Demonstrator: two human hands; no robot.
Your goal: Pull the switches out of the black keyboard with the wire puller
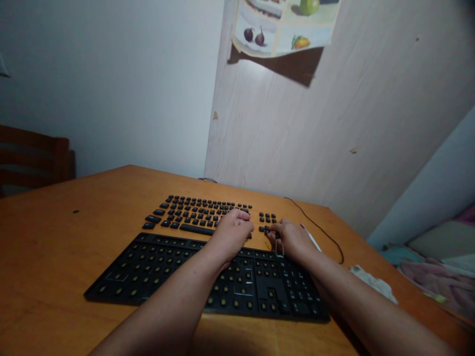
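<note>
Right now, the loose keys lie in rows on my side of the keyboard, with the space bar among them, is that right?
Not quite. The head view shows the loose keys in rows on the far side of the keyboard, not on your side. The space bar is among them, as you say.

L hand & R hand bare, no gloves; wrists bare, slimmer than forearms. L forearm & R forearm bare out to near edge of view, smooth, wider toward near end. Nails too small to tell.
</note>
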